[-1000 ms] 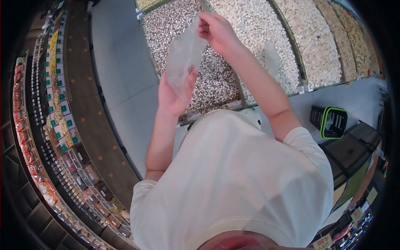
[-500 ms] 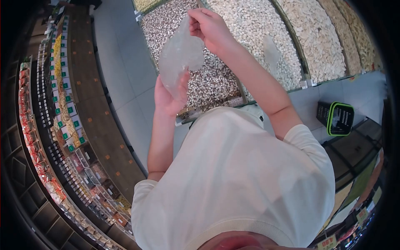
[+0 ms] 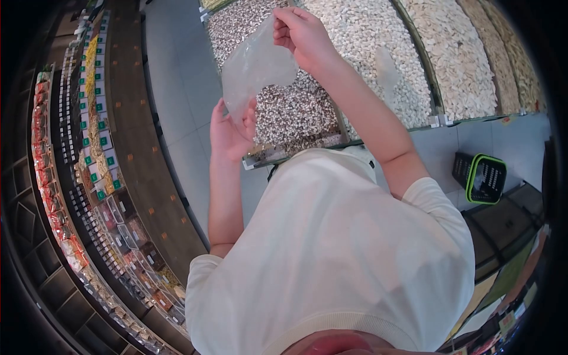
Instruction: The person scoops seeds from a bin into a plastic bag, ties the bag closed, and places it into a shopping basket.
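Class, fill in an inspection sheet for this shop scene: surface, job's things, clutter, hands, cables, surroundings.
Surface: bulk bins of seeds, divided into compartments.
Job's things: clear plastic bag, held up over the dark seeds.
Clutter: nothing seen.
Hands: left hand at the bag's lower end; right hand pinching its top edge.
Cables: nothing seen.
Surroundings: shelves of packaged goods on the left, grey tiled floor, black-and-green basket on the right.

A clear, faintly cloudy plastic bag (image 3: 255,65); speckled brown-and-white seeds (image 3: 284,106); pale cream seeds (image 3: 367,47); lower right, a black basket (image 3: 486,178), seemingly green-rimmed.
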Demonstrator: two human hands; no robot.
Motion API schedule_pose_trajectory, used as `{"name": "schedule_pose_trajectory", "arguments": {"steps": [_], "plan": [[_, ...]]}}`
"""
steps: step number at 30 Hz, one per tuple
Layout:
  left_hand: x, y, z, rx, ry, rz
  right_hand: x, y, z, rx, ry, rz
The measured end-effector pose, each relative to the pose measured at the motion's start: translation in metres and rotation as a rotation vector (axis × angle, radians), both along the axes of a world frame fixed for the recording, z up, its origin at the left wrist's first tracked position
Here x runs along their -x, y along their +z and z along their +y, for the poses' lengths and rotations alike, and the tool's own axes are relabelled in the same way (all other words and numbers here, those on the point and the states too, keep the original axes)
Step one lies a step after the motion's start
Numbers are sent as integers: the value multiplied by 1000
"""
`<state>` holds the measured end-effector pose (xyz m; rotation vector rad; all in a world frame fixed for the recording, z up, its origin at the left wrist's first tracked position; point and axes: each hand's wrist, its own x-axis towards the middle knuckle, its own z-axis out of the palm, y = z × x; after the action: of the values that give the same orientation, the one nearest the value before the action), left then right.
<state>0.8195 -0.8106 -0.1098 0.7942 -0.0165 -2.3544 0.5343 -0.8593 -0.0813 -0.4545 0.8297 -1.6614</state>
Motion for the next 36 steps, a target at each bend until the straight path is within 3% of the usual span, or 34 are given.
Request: {"name": "schedule_pose_trajectory", "arguments": {"steps": [9,17,36], "plan": [[-6,6,8,172,144,-246,3,-2,5,14,2,-21],[-1,-10,1,598,230,-746,10,-10,14,0,-6,-41],[4,2,-6,779,348,-867,27,-17,37,-44,-42,-34]]}}
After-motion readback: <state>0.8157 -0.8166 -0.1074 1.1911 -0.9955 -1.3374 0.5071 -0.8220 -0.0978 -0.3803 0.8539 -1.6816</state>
